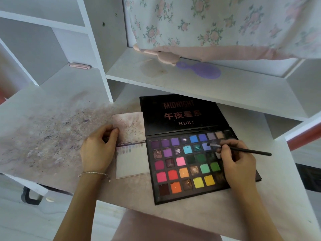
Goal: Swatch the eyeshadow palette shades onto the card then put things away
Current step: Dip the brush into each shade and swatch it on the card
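Observation:
A black eyeshadow palette [184, 167] lies open on the desk, its lid flat behind it and several rows of coloured pans showing. Left of it lies a folded white card [132, 162] with a row of purple swatches along the top of its lower half. The upper half of the card is smudged pink. My left hand [97, 150] pinches the card's left edge at the fold. My right hand [238, 162] holds a thin black brush [243, 150], whose tip rests on a lavender-blue pan in the second row.
The desk top [43, 136] is stained with powder to the left. A shelf [191, 84] overhangs the palette lid and carries a purple hairbrush [201, 69] and a pink object [161, 55]. A floral cloth [225, 23] hangs behind. A pink item [79, 65] lies in the left cubby.

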Motion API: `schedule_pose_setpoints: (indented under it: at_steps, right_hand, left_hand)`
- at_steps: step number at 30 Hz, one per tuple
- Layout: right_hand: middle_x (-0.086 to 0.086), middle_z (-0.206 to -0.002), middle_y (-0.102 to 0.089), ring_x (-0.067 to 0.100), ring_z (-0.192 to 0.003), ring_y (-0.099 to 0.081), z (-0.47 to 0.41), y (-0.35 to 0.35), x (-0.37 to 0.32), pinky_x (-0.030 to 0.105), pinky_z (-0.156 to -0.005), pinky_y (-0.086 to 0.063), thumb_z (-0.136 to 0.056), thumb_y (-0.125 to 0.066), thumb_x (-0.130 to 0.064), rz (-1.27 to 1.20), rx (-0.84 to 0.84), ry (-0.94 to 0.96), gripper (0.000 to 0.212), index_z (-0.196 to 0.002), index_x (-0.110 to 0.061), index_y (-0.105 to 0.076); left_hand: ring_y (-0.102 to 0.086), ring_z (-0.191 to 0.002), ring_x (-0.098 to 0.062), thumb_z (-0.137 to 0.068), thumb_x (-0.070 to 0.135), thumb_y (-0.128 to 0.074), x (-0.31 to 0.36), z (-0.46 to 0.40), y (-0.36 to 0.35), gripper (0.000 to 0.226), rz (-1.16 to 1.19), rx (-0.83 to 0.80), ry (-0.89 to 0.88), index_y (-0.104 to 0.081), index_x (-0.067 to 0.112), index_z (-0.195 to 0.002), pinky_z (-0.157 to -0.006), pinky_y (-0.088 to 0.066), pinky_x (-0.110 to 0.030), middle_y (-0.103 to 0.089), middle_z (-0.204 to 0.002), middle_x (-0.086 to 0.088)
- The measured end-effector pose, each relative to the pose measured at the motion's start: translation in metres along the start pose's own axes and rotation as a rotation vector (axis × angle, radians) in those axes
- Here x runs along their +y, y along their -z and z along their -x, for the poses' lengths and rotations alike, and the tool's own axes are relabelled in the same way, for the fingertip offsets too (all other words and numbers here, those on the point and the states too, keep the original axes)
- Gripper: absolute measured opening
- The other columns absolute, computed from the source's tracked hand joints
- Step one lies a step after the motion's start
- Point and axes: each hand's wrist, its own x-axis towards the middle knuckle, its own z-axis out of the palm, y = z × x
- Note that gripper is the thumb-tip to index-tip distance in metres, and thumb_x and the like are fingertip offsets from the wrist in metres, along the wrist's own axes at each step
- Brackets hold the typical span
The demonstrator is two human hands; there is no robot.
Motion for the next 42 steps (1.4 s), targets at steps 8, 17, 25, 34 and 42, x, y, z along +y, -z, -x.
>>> schedule_pose_setpoints:
  at_steps: [8,17,25,34,42]
  right_hand:
    - [-0.006,-0.072,-0.060,-0.004,-0.067,-0.059,-0.001,-0.004,0.001,0.006,-0.055,-0.046,-0.087,-0.050,-0.004,0.099,-0.038,0.051,0.033,-0.075,-0.034,-0.051]
    - [-0.009,-0.071,-0.059,-0.005,-0.066,-0.058,-0.002,-0.004,0.002,0.008,-0.054,-0.047,-0.087,-0.051,-0.004,0.146,-0.037,0.053,0.033,-0.075,-0.036,-0.050]
    - [-0.006,-0.072,-0.060,0.001,-0.064,-0.059,-0.001,-0.003,0.000,0.011,-0.053,-0.048,-0.087,-0.050,-0.003,0.110,-0.010,0.028,0.032,-0.076,-0.034,-0.050]
    - [-0.007,-0.073,-0.062,-0.001,-0.073,-0.062,0.003,-0.020,-0.020,0.007,-0.060,-0.048,-0.087,-0.050,-0.003,-0.083,-0.115,0.001,0.028,-0.077,-0.029,-0.054]
    - [0.005,-0.071,-0.063,0.022,-0.067,-0.061,0.017,-0.075,-0.043,0.032,-0.059,-0.050,-0.085,-0.054,-0.014,-0.093,-0.380,0.055,0.019,-0.076,-0.031,-0.054]
  left_hand:
    - [-0.055,-0.075,-0.019,-0.087,0.020,-0.059,0.001,0.000,0.000,0.013,0.004,-0.016,-0.012,-0.068,0.015,-0.095,-0.068,-0.041,-0.029,-0.068,-0.084,-0.004]
    - [-0.060,-0.080,-0.026,-0.087,0.020,-0.059,0.002,0.000,0.001,0.014,0.008,-0.023,-0.003,-0.068,0.014,-0.096,-0.071,-0.045,-0.033,-0.068,-0.084,-0.007]
    - [-0.061,-0.084,-0.029,-0.088,0.022,-0.058,0.003,0.000,0.000,0.016,0.003,-0.030,0.004,-0.068,0.015,-0.099,-0.073,-0.045,-0.034,-0.069,-0.088,-0.009]
    - [-0.060,-0.079,-0.025,-0.087,0.020,-0.059,0.002,0.000,-0.001,0.014,0.002,-0.023,0.000,-0.068,0.013,-0.096,-0.069,-0.041,-0.029,-0.068,-0.084,-0.008]
    - [-0.061,-0.076,-0.023,-0.086,0.020,-0.061,0.004,0.000,0.000,0.013,0.001,-0.002,-0.007,-0.069,0.014,-0.094,-0.067,-0.042,-0.029,-0.068,-0.081,-0.004]
